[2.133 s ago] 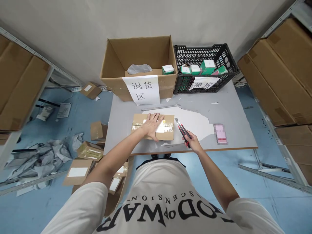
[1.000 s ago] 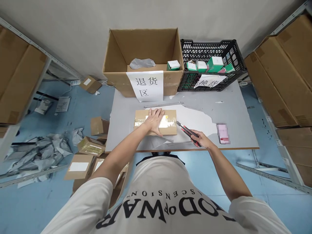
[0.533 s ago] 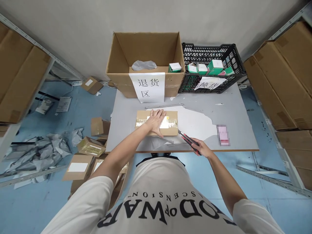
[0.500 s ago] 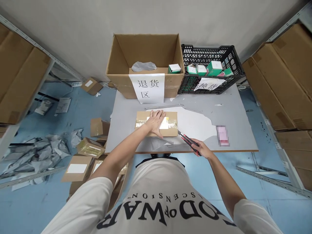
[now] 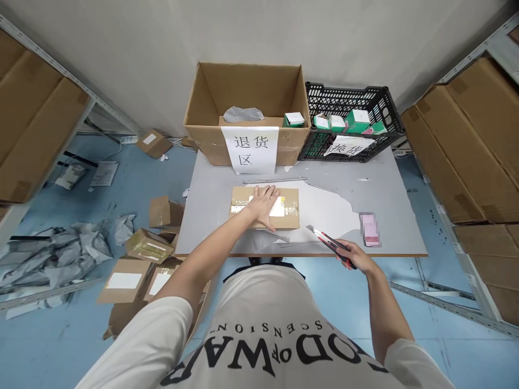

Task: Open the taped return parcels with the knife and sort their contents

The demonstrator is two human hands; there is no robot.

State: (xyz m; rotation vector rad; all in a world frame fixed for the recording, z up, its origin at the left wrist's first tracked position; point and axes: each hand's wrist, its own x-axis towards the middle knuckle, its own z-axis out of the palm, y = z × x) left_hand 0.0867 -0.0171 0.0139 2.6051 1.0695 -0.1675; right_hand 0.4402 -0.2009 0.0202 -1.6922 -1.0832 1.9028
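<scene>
Near the front edge of the table lies a taped cardboard box (image 5: pixel 292 219) with a white label on top. My left hand (image 5: pixel 261 206) rests on it, fingers spread and palm down over part of the label. In my right hand (image 5: pixel 353 254) is a red and black utility knife (image 5: pixel 330 243), its blade pointing left toward the box but apart from it. Under and beside the box, a white sheet (image 5: pixel 330 208) covers part of the grey tabletop (image 5: pixel 206 216). A phone with a blurred pink surface (image 5: pixel 370 229) lies to the right.
Behind stand a large open carton (image 5: pixel 206 146) with a paper sign and a black plastic crate (image 5: pixel 357 94) holding several green-white boxes (image 5: pixel 357 121). Cardboard boxes (image 5: pixel 125 278) and grey plastic bags (image 5: pixel 73 248) lie on the floor at left. Shelves with cartons (image 5: pixel 458 151) flank both sides.
My right hand has drawn the utility knife right and slightly toward me, away from the box's right end. My left hand keeps its place on the box. The whole view has shifted a little.
</scene>
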